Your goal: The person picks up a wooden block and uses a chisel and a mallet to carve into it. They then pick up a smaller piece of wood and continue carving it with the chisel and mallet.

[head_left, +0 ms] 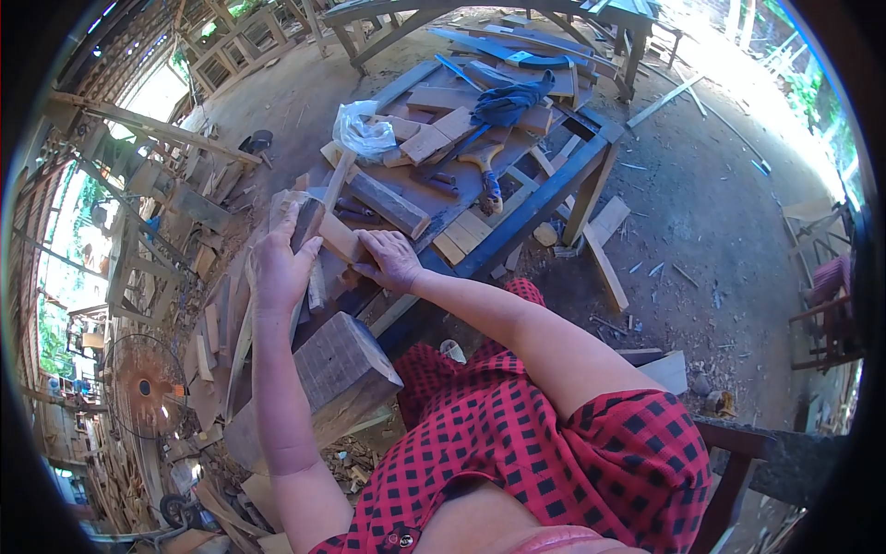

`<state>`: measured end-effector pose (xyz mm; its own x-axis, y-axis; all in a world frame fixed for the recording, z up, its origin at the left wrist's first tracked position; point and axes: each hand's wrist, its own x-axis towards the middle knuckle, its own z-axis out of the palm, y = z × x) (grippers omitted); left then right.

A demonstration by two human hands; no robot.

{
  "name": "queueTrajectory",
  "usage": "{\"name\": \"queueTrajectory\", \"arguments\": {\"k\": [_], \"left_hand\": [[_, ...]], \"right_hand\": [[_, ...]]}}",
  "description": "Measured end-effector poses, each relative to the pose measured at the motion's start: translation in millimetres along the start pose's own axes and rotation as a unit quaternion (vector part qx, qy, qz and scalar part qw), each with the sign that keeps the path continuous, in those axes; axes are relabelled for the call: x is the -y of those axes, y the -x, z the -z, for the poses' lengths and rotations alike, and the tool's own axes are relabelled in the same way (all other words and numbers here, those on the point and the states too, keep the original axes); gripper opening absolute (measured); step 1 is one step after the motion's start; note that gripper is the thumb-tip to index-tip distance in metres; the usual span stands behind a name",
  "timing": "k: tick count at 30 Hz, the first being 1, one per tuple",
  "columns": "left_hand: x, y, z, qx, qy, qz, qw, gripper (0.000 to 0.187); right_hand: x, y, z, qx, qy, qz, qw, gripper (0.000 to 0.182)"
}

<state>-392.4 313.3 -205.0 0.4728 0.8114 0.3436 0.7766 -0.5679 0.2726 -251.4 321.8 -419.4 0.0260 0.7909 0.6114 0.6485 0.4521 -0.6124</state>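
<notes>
My left hand (281, 263) is closed around a dark wooden block (308, 224) at the left end of the low workbench. Close on its right, my right hand (392, 259) grips the end of a light wooden piece (338, 238). The two pieces lie side by side between my hands; whether they touch is unclear. Just behind them rests a thick wooden bar (388, 204). A clear plastic bag (364, 131) lies farther back among the boards. Below my hands stands a large squared timber (337, 369).
Boards, a dark blue cloth (514, 98) and a wooden-handled tool (482, 166) cover the workbench (554, 198). A round fan (145, 388) stands at the left. Another table (406, 11) is at the back. Offcuts and shavings litter the dirt floor. A chair (826, 319) stands at the right.
</notes>
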Motion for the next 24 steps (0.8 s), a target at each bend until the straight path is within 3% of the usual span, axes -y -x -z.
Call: {"name": "queueTrajectory", "arguments": {"k": [24], "left_hand": [[0.8, -1.7, -1.8, 0.007, -0.002, 0.006, 1.0, 0.06]], "right_hand": [[-2.5, 0.5, -2.3, 0.0, 0.006, 0.004, 1.0, 0.062]]}}
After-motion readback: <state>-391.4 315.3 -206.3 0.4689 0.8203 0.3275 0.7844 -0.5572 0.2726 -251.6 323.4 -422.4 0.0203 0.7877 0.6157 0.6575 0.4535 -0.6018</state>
